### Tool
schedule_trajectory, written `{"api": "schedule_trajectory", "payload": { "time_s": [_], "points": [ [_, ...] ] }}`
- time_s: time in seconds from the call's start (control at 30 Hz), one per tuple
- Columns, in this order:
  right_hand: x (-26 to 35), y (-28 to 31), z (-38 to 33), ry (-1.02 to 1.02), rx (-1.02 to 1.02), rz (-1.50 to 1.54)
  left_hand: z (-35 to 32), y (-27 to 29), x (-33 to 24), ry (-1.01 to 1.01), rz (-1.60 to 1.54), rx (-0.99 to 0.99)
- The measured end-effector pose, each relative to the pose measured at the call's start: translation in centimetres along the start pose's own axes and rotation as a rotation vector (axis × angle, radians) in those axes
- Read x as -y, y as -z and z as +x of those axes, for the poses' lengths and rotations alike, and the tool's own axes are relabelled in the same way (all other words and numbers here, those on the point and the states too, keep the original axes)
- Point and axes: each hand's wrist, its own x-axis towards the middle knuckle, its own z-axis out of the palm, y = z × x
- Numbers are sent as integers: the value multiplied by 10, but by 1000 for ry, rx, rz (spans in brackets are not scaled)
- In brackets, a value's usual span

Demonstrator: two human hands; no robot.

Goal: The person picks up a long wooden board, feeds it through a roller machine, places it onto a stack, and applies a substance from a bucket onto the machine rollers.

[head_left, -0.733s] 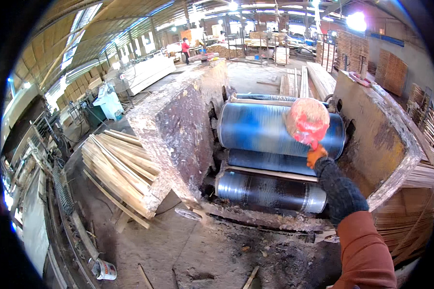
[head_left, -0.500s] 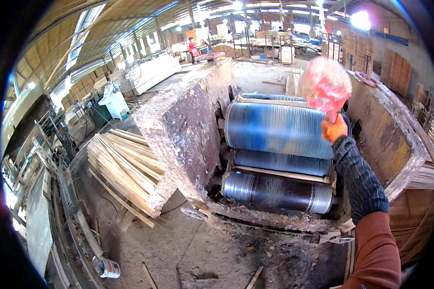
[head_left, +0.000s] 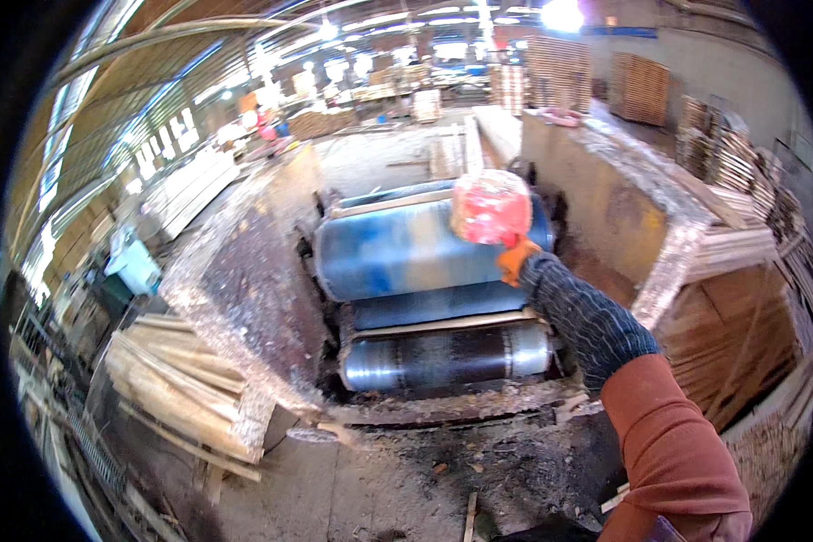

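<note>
My right hand (head_left: 516, 263), in an orange glove, is closed round the handle of a red dipper (head_left: 491, 207) whose bowl is smeared with white. The dipper is raised over the right part of a large blue-streaked roller (head_left: 388, 244), close to its top. Below that roller lie a narrower-looking blue roller (head_left: 434, 304) and a dark, shiny roller (head_left: 434, 359), with a wooden strip (head_left: 443, 323) between them. The dipper's inside cannot be made out. My left hand is out of view.
Crusted machine walls (head_left: 253, 280) flank the rollers, the right wall (head_left: 619, 199) reaching past my forearm. Thin wooden strips (head_left: 176, 388) are stacked at the left, and wood sheets (head_left: 741, 307) at the right. A light-blue machine (head_left: 133, 262) stands farther left.
The view has swung right. My right hand has moved left and lower relative to the rollers, carrying the dipper from above their right end inward.
</note>
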Motion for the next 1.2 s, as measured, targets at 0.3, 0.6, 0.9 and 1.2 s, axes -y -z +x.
{"api": "schedule_trajectory", "payload": {
  "time_s": [0.3,0.6,0.9,1.2],
  "points": [
    [33,155,-114,175,509,1482,59,33,-64,-49,-115,90],
    [0,279,-251,545,635,1709,66,10,-74,14,-497,119],
    [-7,282,-281,137,691,1824,44,-39,-105,293,-1173,-48],
    [107,178,-247,191,1329,1786,-48,-108,-33,196,-932,-117]
  ]
}}
